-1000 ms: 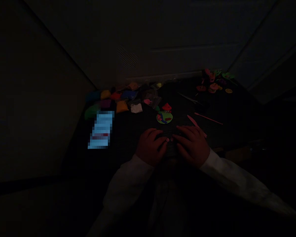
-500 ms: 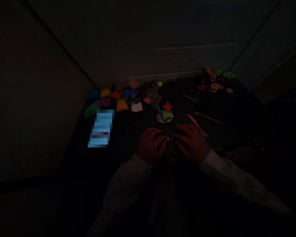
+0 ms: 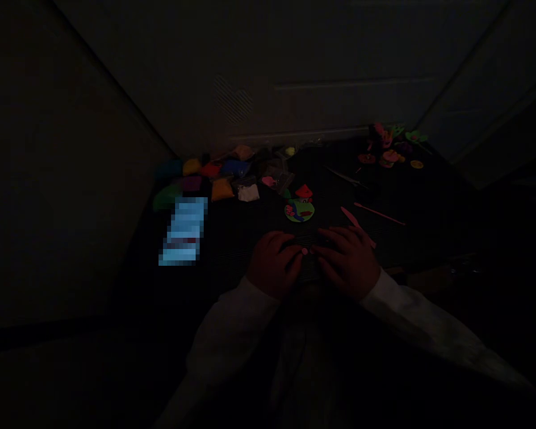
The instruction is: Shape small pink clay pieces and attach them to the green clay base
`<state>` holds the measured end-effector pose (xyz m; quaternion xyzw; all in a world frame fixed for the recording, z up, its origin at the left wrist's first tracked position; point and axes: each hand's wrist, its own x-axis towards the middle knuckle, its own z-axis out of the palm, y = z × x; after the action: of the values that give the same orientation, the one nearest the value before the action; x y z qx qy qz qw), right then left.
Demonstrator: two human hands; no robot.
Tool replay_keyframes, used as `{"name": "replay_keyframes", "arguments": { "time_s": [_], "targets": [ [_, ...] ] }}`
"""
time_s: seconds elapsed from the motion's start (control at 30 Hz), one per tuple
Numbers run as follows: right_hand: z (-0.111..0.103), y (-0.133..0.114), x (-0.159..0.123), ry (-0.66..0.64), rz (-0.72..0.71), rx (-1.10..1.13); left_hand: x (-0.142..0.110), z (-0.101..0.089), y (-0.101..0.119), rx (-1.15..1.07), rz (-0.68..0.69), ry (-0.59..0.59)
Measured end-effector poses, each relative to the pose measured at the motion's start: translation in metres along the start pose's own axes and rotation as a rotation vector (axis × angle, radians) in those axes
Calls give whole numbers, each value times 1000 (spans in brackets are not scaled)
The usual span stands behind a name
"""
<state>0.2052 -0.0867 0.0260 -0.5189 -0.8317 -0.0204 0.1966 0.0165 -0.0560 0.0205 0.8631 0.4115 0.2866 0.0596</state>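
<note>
In the dim head view, my left hand (image 3: 273, 266) rests on the dark table, fingers apart and stretched forward. Its index fingertip is at a small round pink piece of clay (image 3: 304, 251). Opposite it, my right hand (image 3: 351, 262) lies with spread fingers, the index finger by a second, fainter pink bit (image 3: 312, 251). Whether the fingertips press on these bits is too dark to tell. Just beyond them sits a green clay disc (image 3: 306, 211) bearing a red-capped mushroom figure (image 3: 304, 192) and blue and pink shapes. A pink clay knife (image 3: 351, 217) runs partly behind my right hand.
A lit, pixelated phone (image 3: 185, 231) lies at left. Behind it are several bags of coloured clay, including an orange one (image 3: 222, 190) and a white one (image 3: 249, 192). Scissors (image 3: 342, 175), a thin pink stick tool (image 3: 379, 214) and small clay models (image 3: 389, 158) occupy the right side.
Both hands keep nearly the same place. The left fingertip has drawn slightly back, so the round pink piece shows more clearly between the hands. The view has shifted a little.
</note>
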Motion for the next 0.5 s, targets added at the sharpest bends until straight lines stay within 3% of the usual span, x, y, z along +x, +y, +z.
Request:
{"name": "replay_keyframes", "arguments": {
  "time_s": [0.5],
  "targets": [
    [0, 2, 1, 37, 0, 21, -1, 0, -1, -13, 9, 14]
  ]
}}
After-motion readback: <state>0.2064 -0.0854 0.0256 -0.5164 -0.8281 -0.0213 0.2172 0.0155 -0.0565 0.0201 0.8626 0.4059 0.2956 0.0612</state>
